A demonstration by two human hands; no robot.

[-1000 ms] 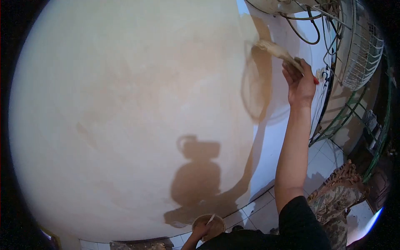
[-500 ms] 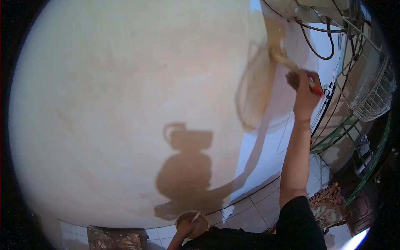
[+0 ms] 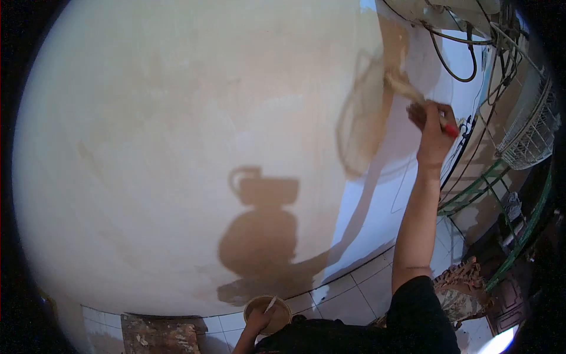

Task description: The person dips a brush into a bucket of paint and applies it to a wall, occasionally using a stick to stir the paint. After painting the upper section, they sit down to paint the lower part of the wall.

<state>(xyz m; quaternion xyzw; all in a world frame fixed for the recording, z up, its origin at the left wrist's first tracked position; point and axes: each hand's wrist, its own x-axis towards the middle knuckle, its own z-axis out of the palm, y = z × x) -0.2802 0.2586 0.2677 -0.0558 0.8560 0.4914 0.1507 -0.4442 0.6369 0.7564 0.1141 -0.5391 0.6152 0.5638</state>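
Note:
My right hand [image 3: 435, 133] is closed around the handle of a paintbrush [image 3: 407, 88], whose red end sticks out past the palm. The brush tip meets the wall [image 3: 283, 135] at the edge of a wet tan strip [image 3: 394, 44], beside a whiter area. Low in view, my left hand [image 3: 257, 319] is closed at the side of a round bucket [image 3: 287, 312] held near my body. A thin pale piece [image 3: 270, 304] sticks up beside its fingers; what it is I cannot make out. The fingers partly hide the bucket's inside.
A wire-caged fan [image 3: 525, 138] and hanging cables [image 3: 471, 65] are at the right. Below them stands a green metal frame [image 3: 513, 253] near a carved wooden chair [image 3: 466, 289]. A stained board [image 3: 159, 335] lies on the tiled floor [image 3: 348, 304].
The brush tip has shifted slightly down along the wet strip's edge, with my right hand nearly in place. The view has tilted a little; my left hand stays at the bucket.

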